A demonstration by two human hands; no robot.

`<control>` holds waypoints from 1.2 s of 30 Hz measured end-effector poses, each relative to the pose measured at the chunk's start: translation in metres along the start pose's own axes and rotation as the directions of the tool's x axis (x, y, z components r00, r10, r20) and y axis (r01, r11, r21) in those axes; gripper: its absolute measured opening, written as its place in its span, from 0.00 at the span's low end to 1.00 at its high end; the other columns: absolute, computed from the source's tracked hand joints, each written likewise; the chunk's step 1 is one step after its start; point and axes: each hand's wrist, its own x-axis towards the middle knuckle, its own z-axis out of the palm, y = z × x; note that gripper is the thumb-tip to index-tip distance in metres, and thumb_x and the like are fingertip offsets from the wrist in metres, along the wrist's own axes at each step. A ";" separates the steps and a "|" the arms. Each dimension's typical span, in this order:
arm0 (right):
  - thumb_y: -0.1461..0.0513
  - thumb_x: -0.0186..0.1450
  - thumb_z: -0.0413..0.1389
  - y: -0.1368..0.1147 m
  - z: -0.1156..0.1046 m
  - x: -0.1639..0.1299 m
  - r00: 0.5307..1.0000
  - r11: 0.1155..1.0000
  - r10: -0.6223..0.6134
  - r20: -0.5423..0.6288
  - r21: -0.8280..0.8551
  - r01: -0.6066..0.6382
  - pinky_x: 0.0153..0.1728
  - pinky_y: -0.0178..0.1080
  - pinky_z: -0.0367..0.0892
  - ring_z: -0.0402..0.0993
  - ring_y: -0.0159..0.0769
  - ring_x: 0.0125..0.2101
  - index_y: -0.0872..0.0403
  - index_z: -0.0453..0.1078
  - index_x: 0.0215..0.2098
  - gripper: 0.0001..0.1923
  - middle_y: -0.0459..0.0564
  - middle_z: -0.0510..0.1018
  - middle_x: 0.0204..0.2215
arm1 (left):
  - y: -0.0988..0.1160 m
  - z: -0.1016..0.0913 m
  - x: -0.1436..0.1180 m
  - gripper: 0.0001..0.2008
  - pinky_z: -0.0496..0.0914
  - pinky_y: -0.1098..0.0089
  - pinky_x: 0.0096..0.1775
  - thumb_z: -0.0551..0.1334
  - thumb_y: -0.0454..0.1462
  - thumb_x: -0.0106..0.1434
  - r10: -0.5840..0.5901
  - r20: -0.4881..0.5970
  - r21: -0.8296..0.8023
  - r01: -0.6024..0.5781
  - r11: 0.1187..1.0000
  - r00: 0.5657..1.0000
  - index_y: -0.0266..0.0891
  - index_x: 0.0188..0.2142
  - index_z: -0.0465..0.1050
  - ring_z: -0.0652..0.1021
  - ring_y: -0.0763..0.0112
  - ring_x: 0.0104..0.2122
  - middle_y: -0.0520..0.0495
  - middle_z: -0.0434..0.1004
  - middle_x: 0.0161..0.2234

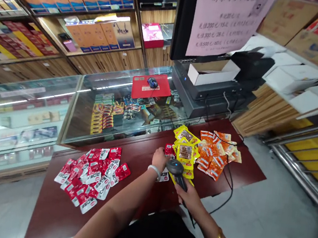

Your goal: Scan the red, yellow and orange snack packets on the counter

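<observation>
My right hand [188,194] is wrapped around the handle of a black barcode scanner [175,167], its head over the lower edge of the yellow snack packets [186,152]. Just left of the scanner, my left hand [159,158] has curled fingers on a red-and-white snack packet [169,148]; the fingertips are partly hidden. A loose heap of red-and-white packets [92,172] lies on the left of the dark red tabletop [136,171]. To the right of the yellow ones is a pile of orange snack packets [213,152].
Behind the table stands a glass display counter [84,124] with a red mouse pad [163,90] and mouse. A monitor with a pink paper sign [218,36] rises at the back right. The scanner's black cable [231,184] loops over the table's right edge. Stocked shelves [58,10] line the wall.
</observation>
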 end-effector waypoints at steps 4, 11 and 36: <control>0.45 0.57 0.59 0.003 -0.011 0.000 1.000 1.000 -0.003 -0.030 0.021 0.004 0.15 0.31 0.54 0.57 0.27 0.12 0.56 0.64 0.50 0.30 0.34 0.62 0.14 | 0.016 0.006 0.002 0.29 0.64 0.63 0.50 0.70 0.45 0.53 -0.068 0.005 0.077 0.067 0.995 0.998 0.35 0.49 0.65 0.73 0.53 0.51 0.33 0.72 0.49; 0.43 0.57 0.58 0.005 -0.010 0.001 1.000 1.000 0.027 -0.002 -0.016 -0.027 0.16 0.33 0.55 0.57 0.27 0.12 0.55 0.63 0.51 0.32 0.34 0.62 0.15 | 0.012 0.006 0.002 0.23 0.66 0.61 0.46 0.72 0.41 0.48 -0.114 0.004 -0.030 0.114 0.993 0.993 0.35 0.41 0.68 0.76 0.49 0.46 0.30 0.75 0.43; 0.46 0.61 0.56 -0.039 0.173 0.005 0.889 0.957 -0.047 0.455 -0.235 0.171 0.16 0.32 0.56 0.58 0.27 0.12 0.58 0.62 0.55 0.32 0.34 0.62 0.15 | -0.184 -0.107 -0.134 0.20 0.70 0.67 0.39 0.71 0.48 0.50 -0.309 -0.054 -0.872 0.106 0.478 0.949 0.37 0.36 0.74 0.76 0.65 0.33 0.46 0.78 0.31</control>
